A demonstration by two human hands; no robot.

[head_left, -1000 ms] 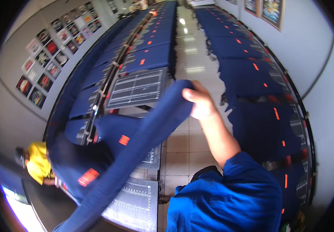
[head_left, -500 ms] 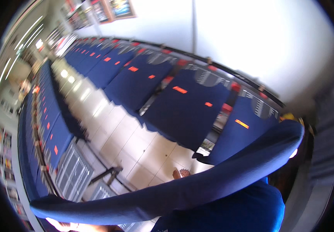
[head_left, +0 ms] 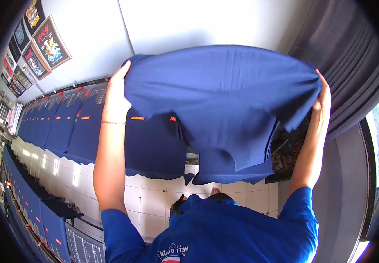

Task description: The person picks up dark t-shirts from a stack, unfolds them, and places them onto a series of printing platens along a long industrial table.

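Observation:
Stretched wide in front of me is a navy T-shirt (head_left: pixel 215 96), its top edge bowed upward and its lower part hanging in loose folds. My left hand (head_left: pixel 118 90) grips its left end, thumb up along the cloth. At the opposite end my right hand (head_left: pixel 324 94) is closed on the fabric, which puckers there. Beneath and behind the shirt lie navy pieces on boards, one with small orange prints (head_left: pixel 137 118). The hanging cloth hides part of that row.
A row of boards covered in navy cloth (head_left: pixel 88 127) runs along the wall to the far left. Another covered row stands at the lower left, with a bare grid-marked board (head_left: pixel 84 241) at its near end. A grey curtain (head_left: pixel 347 65) hangs at right; framed pictures (head_left: pixel 49 44) are on the wall.
The shirt has gone from a long, low band across me to a raised, spread-out sheet. Both arms are now lifted and stretched forward. My view has turned rightward toward the curtain.

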